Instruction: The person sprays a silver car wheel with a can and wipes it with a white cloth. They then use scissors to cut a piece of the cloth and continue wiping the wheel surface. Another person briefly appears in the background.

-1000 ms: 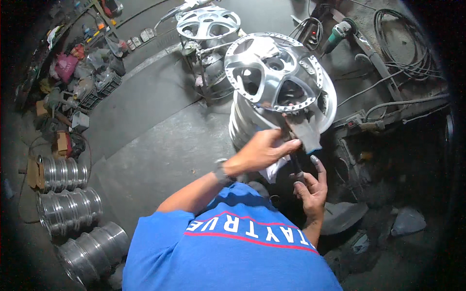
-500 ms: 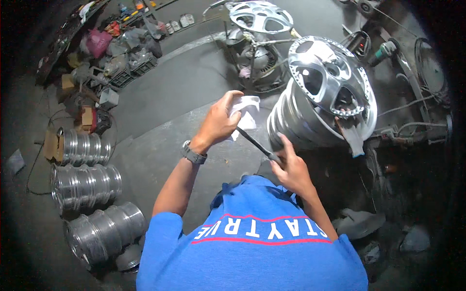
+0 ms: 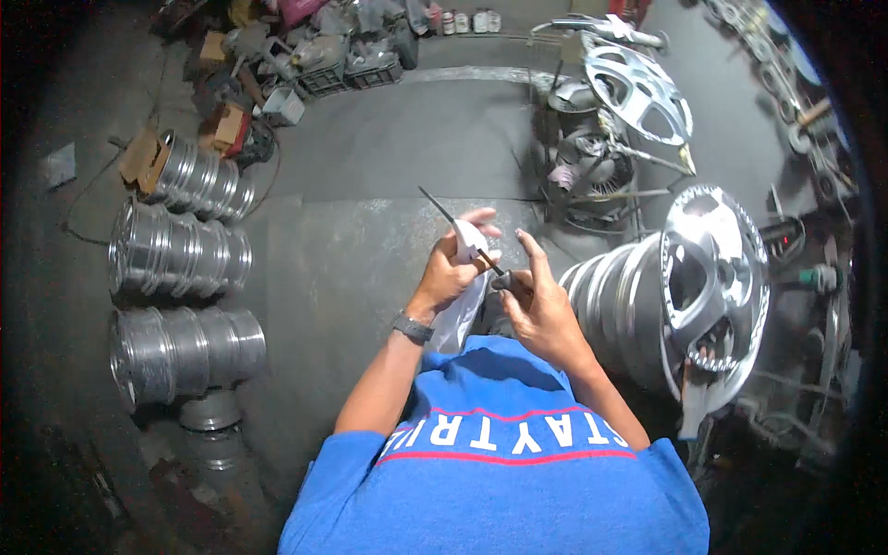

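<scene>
A slim dark rod-shaped tool slants up and left in front of my chest, its narrow tip pointing away from me. My right hand is closed on its near end, index finger raised. A white cloth hangs from my left hand, which grips it against the tool's shaft with the fingertips partly extended. The cloth drapes down toward my blue shirt and covers part of the shaft. Beside my right hand lies a stack of silver wheel rims, with a shiny spoked wheel face at its right end.
Several silver rim barrels lie along the left side. At the back, another spoked wheel rests on a metal stand. Black crates with bags and a white container stand at the far left. A green-ended power tool is at the right.
The view has swung, shifting the rims right and down. My hands have come closer together, and the tool now sticks out past the cloth and my left hand.
</scene>
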The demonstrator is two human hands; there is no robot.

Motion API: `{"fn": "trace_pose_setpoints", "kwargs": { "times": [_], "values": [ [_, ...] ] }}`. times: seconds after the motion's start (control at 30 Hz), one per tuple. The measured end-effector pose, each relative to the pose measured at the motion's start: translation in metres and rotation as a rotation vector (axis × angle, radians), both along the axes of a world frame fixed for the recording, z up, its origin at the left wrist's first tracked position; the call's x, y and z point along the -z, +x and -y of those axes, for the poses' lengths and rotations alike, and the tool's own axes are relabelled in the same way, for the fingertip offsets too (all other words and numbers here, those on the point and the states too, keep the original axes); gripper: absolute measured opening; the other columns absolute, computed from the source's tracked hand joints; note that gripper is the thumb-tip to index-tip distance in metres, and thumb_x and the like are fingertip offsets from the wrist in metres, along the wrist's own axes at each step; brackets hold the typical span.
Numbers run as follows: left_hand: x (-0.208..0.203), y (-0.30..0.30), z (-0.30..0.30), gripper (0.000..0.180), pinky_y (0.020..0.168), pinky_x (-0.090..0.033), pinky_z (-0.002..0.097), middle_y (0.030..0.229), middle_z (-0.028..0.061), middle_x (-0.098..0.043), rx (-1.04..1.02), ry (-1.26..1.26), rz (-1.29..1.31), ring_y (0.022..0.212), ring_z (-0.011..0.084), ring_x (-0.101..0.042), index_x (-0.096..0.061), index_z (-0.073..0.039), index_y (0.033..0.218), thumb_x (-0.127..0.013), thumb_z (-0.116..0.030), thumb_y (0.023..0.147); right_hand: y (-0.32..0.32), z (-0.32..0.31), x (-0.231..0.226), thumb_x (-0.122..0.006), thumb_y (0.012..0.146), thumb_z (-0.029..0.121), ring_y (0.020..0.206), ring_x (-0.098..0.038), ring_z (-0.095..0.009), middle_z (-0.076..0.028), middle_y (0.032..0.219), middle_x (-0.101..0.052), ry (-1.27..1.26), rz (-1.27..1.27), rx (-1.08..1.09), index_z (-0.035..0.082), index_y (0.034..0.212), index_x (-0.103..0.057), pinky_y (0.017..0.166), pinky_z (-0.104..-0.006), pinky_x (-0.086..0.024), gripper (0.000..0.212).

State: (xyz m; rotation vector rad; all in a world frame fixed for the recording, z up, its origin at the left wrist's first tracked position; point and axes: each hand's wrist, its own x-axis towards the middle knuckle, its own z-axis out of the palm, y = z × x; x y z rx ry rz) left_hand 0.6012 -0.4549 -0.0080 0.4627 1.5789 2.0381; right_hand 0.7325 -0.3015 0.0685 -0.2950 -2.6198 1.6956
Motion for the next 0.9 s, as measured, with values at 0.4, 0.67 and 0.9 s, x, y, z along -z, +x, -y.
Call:
{"fn": "trace_pose_setpoints", "kwargs": {
  "times": [0.4,0.67,0.9],
  "values": [
    [0.078,-0.122,-0.070,0.010,0.070,-0.057,0.0498,0.083,0.0192,-0.075,-0.255,-0.628,-0.750,0.080,0.0433,-0.075,-0.068,-0.005,0.091,-0.064,-0.013,0.096,-0.156,-0.066,0.018,-0.071,0.102,0.012,0.077,-0.077,-0.047,-0.023,0.086,-0.077,0.174,-0.048,-0.095,0.012,0.177,-0.015,0.071,-0.0579,-0.057,0.095],
    [0.126,-0.215,-0.036,0.020,0.071,-0.061,0.0560,0.084,0.0189,-0.077,-0.206,-0.930,-0.640,0.082,0.0452,-0.077,-0.073,-0.011,0.094,-0.064,-0.028,0.098,-0.213,-0.074,0.035,-0.070,0.104,0.017,0.077,-0.075,-0.050,-0.022,0.081,-0.075,0.172,0.025,-0.139,0.013,0.177,-0.017,0.073,-0.0593,-0.056,0.091],
    [0.168,-0.319,0.012,0.031,0.075,-0.060,0.0567,0.089,0.0257,-0.078,0.000,-1.055,-0.377,0.088,0.0477,-0.077,-0.081,-0.004,0.088,-0.064,-0.028,0.098,-0.286,-0.072,0.009,-0.074,0.103,0.005,0.066,-0.051,-0.011,-0.002,0.072,-0.053,0.048,-0.239,0.136,0.006,0.175,-0.030,0.064,-0.0316,-0.047,0.084]
  ]
}}
